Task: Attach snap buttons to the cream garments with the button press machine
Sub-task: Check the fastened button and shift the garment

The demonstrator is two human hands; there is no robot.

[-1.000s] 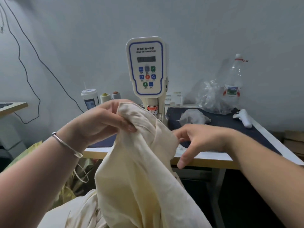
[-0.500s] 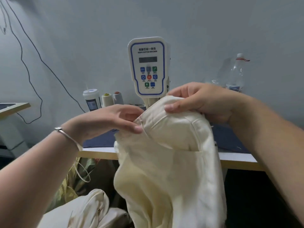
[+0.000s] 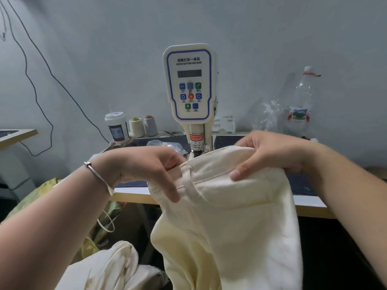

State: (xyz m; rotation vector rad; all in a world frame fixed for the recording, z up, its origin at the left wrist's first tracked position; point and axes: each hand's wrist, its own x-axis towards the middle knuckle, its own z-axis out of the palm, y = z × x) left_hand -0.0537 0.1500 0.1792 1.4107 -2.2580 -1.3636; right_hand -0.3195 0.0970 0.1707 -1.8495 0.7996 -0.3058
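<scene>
A cream garment [image 3: 228, 222] hangs in front of the table edge, its waistband spread between my hands. My left hand [image 3: 150, 168] pinches the waistband's left end next to a belt loop. My right hand [image 3: 270, 153] grips the right part of the waistband from above, thumb on the front. Right behind the waistband stands the white button press machine [image 3: 189, 84], with its control panel above and its press head just above the cloth. The die under the press is hidden by the garment. Another cream garment [image 3: 109, 268] lies low at the bottom left.
On the table [image 3: 134, 197], behind my left hand, stand a lidded cup [image 3: 117, 127] and two thread cones [image 3: 137, 127]. A plastic bottle [image 3: 300, 105] and crumpled clear plastic [image 3: 270, 116] stand at the back right. A small plastic bag [image 3: 165, 144] lies beside the machine.
Over the last second my right hand came up from the table edge and took hold of the waistband. Both hands have since spread it wider and lowered it in front of the press.
</scene>
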